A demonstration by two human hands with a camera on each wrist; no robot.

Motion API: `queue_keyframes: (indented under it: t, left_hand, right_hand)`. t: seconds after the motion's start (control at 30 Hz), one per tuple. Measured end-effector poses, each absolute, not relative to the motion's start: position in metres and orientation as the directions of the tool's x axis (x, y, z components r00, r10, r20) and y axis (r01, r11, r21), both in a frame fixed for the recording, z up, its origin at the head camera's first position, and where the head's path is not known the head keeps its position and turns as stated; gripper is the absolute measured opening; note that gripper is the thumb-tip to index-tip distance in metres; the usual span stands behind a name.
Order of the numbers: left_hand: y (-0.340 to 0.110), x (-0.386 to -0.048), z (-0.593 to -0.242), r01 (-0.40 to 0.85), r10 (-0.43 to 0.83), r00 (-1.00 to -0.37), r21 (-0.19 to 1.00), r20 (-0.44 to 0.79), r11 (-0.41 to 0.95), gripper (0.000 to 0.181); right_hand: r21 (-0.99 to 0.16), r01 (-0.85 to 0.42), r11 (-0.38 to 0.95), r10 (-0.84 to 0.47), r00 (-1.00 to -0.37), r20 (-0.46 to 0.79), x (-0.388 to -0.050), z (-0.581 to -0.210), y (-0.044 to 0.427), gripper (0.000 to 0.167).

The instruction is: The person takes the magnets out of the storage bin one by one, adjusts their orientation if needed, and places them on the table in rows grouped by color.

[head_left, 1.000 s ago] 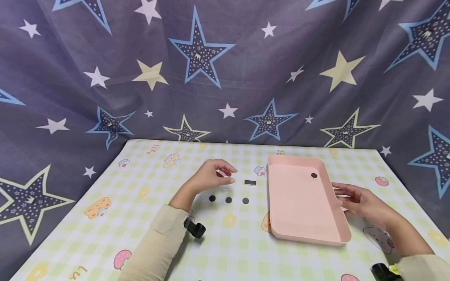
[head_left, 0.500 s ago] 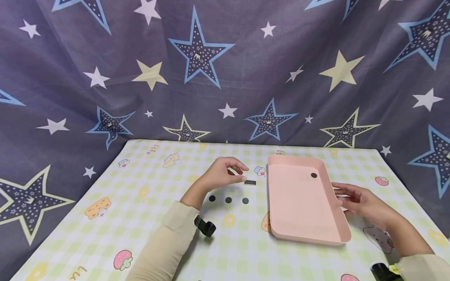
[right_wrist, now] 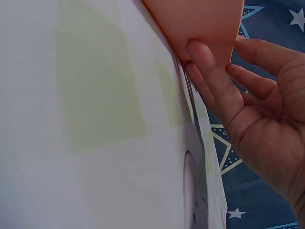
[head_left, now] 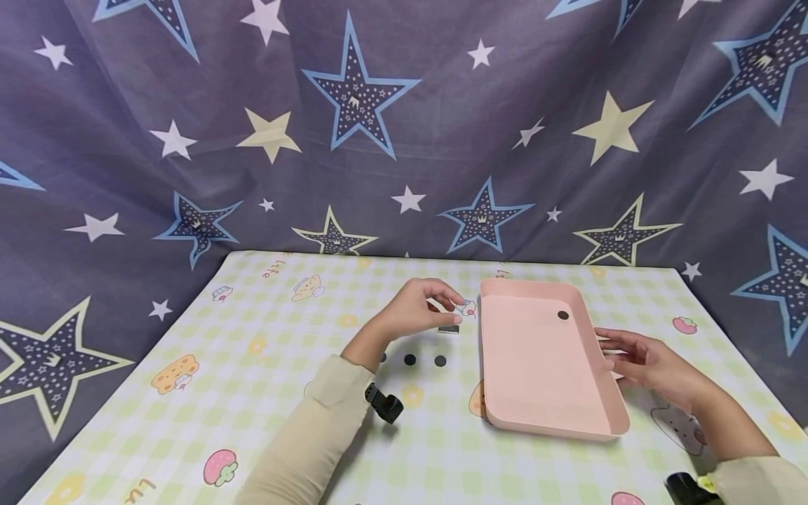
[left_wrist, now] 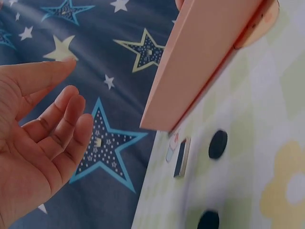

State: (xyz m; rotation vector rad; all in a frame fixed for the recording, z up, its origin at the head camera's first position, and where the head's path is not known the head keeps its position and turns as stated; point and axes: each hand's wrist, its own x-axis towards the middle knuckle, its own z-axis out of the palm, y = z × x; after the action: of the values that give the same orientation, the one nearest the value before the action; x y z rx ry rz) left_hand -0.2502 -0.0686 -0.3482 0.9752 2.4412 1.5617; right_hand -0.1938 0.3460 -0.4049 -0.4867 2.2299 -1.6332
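My left hand point(head_left: 418, 307) hovers just above a small flat dark block with a pale edge point(head_left: 448, 330), its thumb partly covering it from the head camera. The left wrist view shows the fingers loosely bent, holding nothing, with the block point(left_wrist: 182, 157) apart from them. In front of the block lie three black discs point(head_left: 440, 361) in a row, the leftmost partly hidden by my wrist. Another black disc point(head_left: 563, 315) lies inside the pink tray point(head_left: 549, 379), near its far right corner. My right hand point(head_left: 656, 366) touches the tray's right outer wall with extended fingers.
The table point(head_left: 158, 435) has a green-and-white checked cover with printed cartoons. Behind it hangs a dark star-patterned curtain point(head_left: 429, 140). The tray's raised left wall stands right of the block.
My left hand has moved right, from left of the block to over it, and now covers part of the block and the leftmost disc. The right hand and tray stay put.
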Motion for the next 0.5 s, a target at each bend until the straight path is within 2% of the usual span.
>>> queue_keyframes:
  t: [0.5]
  left_hand:
    - [-0.031, -0.257, -0.34, 0.515, 0.621, -0.734, 0.822, 0.276, 0.243, 0.019]
  right_hand:
    - [-0.949, -0.074, 0.306, -0.428, -0.901, -0.067, -0.193, -0.405, 0.344, 0.062]
